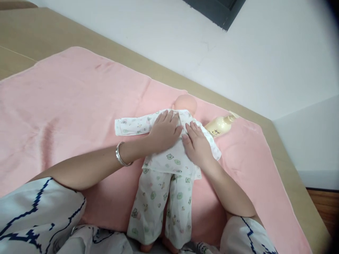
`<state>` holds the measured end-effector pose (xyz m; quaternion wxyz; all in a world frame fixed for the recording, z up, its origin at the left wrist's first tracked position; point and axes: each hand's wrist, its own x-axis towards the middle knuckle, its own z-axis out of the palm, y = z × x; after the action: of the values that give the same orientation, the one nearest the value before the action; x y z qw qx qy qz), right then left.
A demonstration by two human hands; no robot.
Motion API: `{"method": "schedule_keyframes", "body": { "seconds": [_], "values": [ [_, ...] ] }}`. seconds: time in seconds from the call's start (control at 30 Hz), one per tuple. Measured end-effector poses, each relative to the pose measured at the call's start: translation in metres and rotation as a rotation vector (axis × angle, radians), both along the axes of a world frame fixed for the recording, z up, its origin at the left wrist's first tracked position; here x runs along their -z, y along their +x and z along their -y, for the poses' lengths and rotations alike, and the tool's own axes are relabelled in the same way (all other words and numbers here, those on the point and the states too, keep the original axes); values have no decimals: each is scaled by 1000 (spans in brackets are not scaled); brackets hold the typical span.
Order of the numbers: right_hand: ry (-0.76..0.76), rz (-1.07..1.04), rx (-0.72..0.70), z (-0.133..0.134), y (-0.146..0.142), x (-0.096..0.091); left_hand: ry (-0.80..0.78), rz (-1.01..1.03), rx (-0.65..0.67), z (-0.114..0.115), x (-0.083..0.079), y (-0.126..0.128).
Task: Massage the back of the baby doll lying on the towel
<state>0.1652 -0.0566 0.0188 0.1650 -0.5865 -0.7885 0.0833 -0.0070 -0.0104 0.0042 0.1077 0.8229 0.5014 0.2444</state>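
Note:
A baby doll (185, 103) lies on a pink blanket, its bald head pointing away from me and its feet toward me. It wears a white printed top (166, 160) and matching trousers (151, 204). My left hand (165, 131) rests flat on the upper left of the top, fingers stretched out. On the upper right of the top lies my right hand (198, 144), also flat with its fingers extended. The two hands are close together but apart. One sleeve (129, 126) reaches out to the left; the other slants down beside my right hand. The doll's face does not show.
A pale yellow pump bottle (219, 126) lies on its side to the right of the doll's shoulder. The pink blanket (87, 88) covers a light wooden surface (127, 53), which meets a white wall (265, 63) at the back.

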Motion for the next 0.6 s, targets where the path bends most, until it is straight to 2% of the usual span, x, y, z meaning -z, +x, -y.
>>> {"method": "schedule_keyframes", "body": {
  "seconds": [0.1,0.2,0.27,0.37,0.47,0.53,0.6],
  "values": [
    [22,-42,2,-23,14,3,-55,-113,41,29,-10,6],
    [48,-8,13,-33,19,7,-36,-147,80,41,-17,7],
    [49,36,23,-28,14,8,-30,-123,71,34,-17,4],
    [52,73,11,-8,0,8,-32,-52,64,7,-12,-2],
    [73,76,7,8,-11,5,-1,5,114,-17,-4,-8],
    [65,56,5,6,-9,5,24,17,112,-21,-2,-9],
    [44,21,15,-5,-1,5,21,1,64,-11,-2,-7]
  ]
}}
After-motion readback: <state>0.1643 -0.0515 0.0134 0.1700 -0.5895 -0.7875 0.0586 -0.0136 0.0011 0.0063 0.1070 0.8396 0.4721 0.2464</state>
